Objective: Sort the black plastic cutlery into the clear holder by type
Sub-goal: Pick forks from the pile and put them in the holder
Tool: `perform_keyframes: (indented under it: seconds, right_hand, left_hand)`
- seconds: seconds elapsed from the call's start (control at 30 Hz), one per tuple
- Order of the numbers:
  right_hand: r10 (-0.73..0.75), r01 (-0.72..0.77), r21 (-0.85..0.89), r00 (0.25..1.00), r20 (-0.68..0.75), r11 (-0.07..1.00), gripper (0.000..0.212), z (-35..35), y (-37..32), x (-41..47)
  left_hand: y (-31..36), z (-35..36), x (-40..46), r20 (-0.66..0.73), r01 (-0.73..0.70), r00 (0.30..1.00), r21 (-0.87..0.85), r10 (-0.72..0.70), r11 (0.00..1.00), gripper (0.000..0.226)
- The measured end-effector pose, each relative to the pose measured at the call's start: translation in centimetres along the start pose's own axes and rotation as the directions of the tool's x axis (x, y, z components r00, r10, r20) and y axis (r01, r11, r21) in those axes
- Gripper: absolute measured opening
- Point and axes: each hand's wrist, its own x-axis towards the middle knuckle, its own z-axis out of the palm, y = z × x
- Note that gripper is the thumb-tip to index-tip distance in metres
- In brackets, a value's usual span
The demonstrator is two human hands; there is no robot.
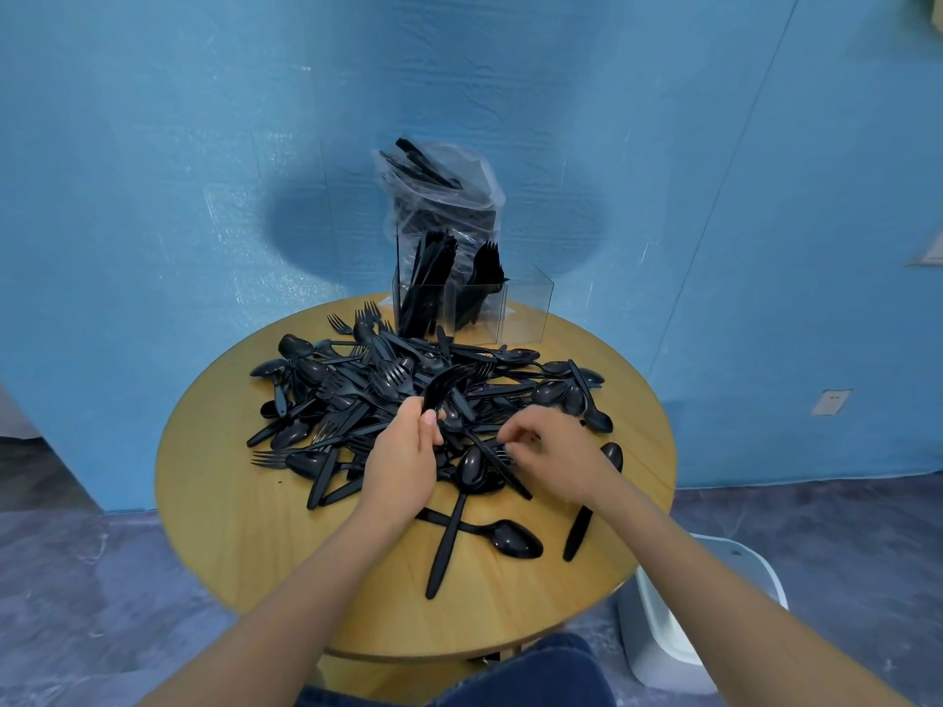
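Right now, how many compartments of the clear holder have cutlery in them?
2: the left compartment and the middle compartment. The right compartment looks empty.

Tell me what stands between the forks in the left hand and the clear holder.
Nothing visible blocks the way. The left hand holds the forks above the cutlery pile, which lies low on the table; the clear holder stands open-topped beyond it.

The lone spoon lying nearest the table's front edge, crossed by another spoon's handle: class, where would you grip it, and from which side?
Grip the spoon at its bowl end, coming from above on the right. The bowl lies free on the bare table, while its handle runs left under the long spoon crossing it. The right hand is nearer; slide it out rightward.
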Motion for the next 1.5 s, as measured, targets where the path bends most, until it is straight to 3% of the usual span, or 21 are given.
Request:
perform_keyframes:
  seconds: [0.17, 0.37, 0.53, 0.73, 0.83, 0.93, 1.07, 1.13, 1.23, 1.37, 1.5]
  right_hand:
    - [0.02, -0.006, -0.11, 0.991, 0.134, 0.994, 0.037, 0.5, 0.6, 0.2]
    - [-0.027, 0.027, -0.174, 1.0, 0.006, 0.984, 0.024, 0.7, 0.7, 0.4]
    - [0.149, -0.098, 0.217, 0.96, -0.237, 0.971, 0.011, -1.3, 1.2, 0.6]
    - [0.249, -0.039, 0.484, 0.892, -0.377, 0.874, 0.02, -4.5, 0.4, 1.2]
    - [0.182, 0.048, 0.492, 0.894, -0.409, 0.87, 0.017, -5.8, -0.9, 1.9]
    - [0.054, 0.115, 0.386, 0.915, -0.4, 0.915, 0.015, -7.0, -2.3, 2.7]
    - [-0.056, 0.171, 0.292, 0.93, -0.364, 0.941, 0.013, -7.7, -4.0, 4.0]
    - [-0.044, 0.174, 0.323, 0.926, -0.374, 0.93, 0.021, -7.5, -4.4, 4.9]
    - [0.017, 0.157, 0.37, 0.904, -0.428, 0.916, 0.025, -7.2, -4.5, 6.0]
    - [0.104, 0.138, 0.448, 0.874, -0.475, 0.883, 0.027, -6.9, -4.3, 6.8]
    - [0.064, 0.131, 0.498, 0.933, -0.355, 0.857, 0.031, -7.4, -4.0, 7.8]
  left_hand:
    - [-0.1, 0.2, 0.2, 0.005, 0.01, 1.0, 0.013, -0.01, 1.0, 0.029]
    - [0.2, 0.3, 0.4, 0.015, 0.002, 1.0, -0.004, -0.002, 1.0, 0.029]
    - [0.1, 0.2, 1.4, 0.021, 0.004, 1.0, -0.027, -0.003, 1.0, 0.031]
    - [0.5, 0.4, 2.4, 0.027, 0.002, 1.0, -0.052, -0.001, 0.999, 0.03]
    - [1.3, 0.3, 3.1, 0.027, 0.005, 1.0, -0.113, -0.002, 0.994, 0.03]
    - [2.7, -0.1, 4.0, 0.02, -0.005, 1.0, -0.192, 0.008, 0.981, 0.03]
    - [4.7, -0.7, 5.7, 0.026, -0.038, 0.999, -0.164, 0.042, 0.986, 0.03]
    - [5.7, -0.8, 6.2, 0.083, -0.044, 0.995, -0.198, 0.062, 0.979, 0.028]
    - [7.1, -0.7, 6.5, 0.208, 0.048, 0.977, -0.417, 0.044, 0.908, 0.027]
    - [7.1, -0.8, 6.8, 0.278, 0.083, 0.958, -0.514, 0.075, 0.854, 0.028]
    - [6.5, -1.2, 7.9, 0.363, 0.169, 0.929, -0.601, 0.078, 0.781, 0.031]
